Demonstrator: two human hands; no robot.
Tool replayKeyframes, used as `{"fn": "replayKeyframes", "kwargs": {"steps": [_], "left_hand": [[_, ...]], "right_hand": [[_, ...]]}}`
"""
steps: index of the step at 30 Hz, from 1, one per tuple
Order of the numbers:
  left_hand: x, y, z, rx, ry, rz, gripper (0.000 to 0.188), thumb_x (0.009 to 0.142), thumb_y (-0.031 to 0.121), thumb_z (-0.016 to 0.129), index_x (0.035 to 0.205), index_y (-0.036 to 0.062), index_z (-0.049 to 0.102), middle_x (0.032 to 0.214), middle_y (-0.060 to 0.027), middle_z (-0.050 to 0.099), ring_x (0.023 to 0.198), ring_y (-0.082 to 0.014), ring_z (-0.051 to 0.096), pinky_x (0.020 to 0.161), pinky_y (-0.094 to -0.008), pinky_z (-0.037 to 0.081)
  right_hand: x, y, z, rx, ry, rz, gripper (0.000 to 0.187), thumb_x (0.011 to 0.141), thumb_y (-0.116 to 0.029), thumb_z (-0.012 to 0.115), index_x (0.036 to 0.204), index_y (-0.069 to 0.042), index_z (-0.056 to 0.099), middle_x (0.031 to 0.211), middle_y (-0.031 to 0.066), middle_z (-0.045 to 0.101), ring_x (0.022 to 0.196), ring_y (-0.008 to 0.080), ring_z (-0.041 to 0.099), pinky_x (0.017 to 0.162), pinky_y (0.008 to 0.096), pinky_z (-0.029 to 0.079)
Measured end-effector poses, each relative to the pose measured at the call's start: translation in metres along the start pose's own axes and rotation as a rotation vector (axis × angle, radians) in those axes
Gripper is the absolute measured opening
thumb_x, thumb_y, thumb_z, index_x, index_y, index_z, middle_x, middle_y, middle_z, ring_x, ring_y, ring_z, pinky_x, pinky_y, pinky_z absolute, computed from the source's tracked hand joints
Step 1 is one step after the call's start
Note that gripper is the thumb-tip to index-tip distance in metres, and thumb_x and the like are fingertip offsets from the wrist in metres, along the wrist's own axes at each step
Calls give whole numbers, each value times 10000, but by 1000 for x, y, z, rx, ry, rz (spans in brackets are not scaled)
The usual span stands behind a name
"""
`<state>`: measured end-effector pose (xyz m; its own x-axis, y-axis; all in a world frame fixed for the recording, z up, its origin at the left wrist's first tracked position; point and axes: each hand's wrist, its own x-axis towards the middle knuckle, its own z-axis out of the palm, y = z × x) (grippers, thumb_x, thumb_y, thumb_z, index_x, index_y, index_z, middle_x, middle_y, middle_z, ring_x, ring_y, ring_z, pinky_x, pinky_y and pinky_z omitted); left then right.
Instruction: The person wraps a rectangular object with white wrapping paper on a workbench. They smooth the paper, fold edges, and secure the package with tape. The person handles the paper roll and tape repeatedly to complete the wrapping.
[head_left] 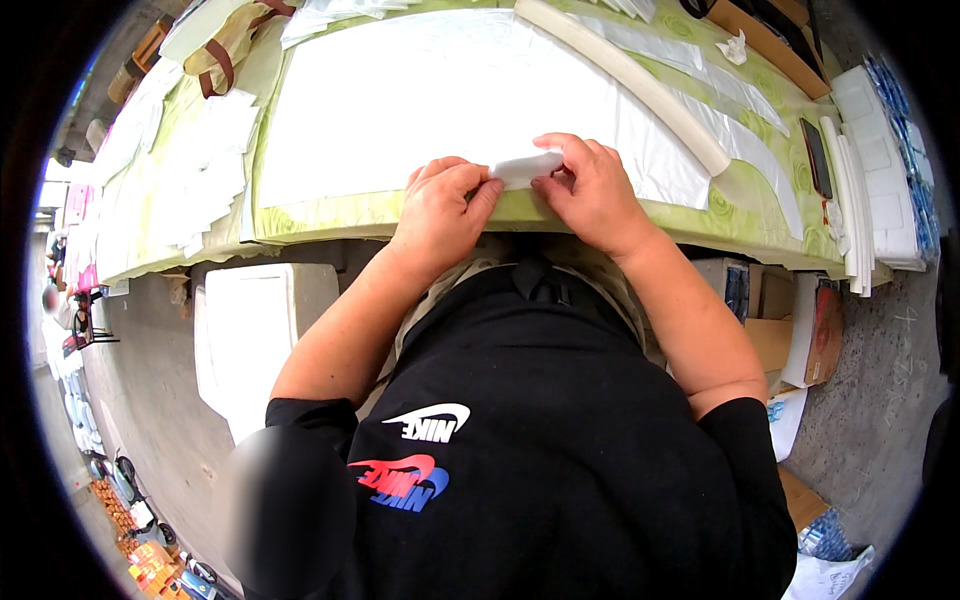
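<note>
Near the table's front edge, my left hand (440,212) and my right hand (598,198) face each other. A small white piece, flat and slightly curved like folded film or paper (525,170), is stretched between them. Left thumb and forefinger pinch one end; the right thumb and fingers close on the other. Under it lies a wide, glossy white sheet (400,110), whose exact material I cannot tell. A long off-white tube (640,90) rests slantwise over the sheet's right part.
Thin white sheets (200,170) lie in stacks at the left, beside a bag with brown handles (222,65). On the right are a dark phone (816,158), white rolls (850,205) and a cardboard box (770,40). A green patterned cloth (330,220) covers the table. Below stands a white box (265,340).
</note>
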<state>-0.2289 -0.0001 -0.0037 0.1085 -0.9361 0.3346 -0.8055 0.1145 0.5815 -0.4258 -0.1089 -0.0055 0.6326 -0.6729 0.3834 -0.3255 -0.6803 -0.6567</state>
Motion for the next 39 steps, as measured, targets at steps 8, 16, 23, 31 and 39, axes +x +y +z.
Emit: {"fn": "replayKeyframes", "kwargs": {"steps": [8,16,23,31,39], "left_hand": [[-3,-2,7,11,44,-112,525,893,173,717,1360,31,524,875,-13,686,981,-269,653,1033,-445,408],[2,3,7,81,110,-33,734,881,154,694,1530,47,369,1215,-96,621,1212,-295,561,1108,-491,359],[10,5,11,385,-293,79,659,957,409,550,1562,179,427,1666,-107,313,1553,-373,232,1220,-666,135],[10,8,-1,477,-260,32,718,929,493,606,1555,185,436,1655,-157,313,1545,-368,231,1227,-617,157],[-79,9,-7,-802,-183,-529,353,993,161,694,1287,50,534,1274,-102,633,1062,-129,620,925,-280,519]], "right_hand": [[7,-8,11,8,27,174,356,842,-126,696,1157,-32,559,806,68,715,812,281,698,794,439,505],[12,-14,15,-187,-51,215,363,839,-124,656,1182,-53,564,851,66,709,877,291,679,859,463,464],[12,-17,13,-284,-66,129,547,823,-154,629,1364,-109,568,911,96,696,916,319,658,879,478,469],[32,-18,5,-405,-324,184,573,821,-242,604,1383,-134,636,1153,145,708,1068,356,650,966,480,504],[34,-27,0,-419,-411,208,624,812,-271,583,1418,-125,598,1265,174,667,1209,356,599,1027,446,484]]}}
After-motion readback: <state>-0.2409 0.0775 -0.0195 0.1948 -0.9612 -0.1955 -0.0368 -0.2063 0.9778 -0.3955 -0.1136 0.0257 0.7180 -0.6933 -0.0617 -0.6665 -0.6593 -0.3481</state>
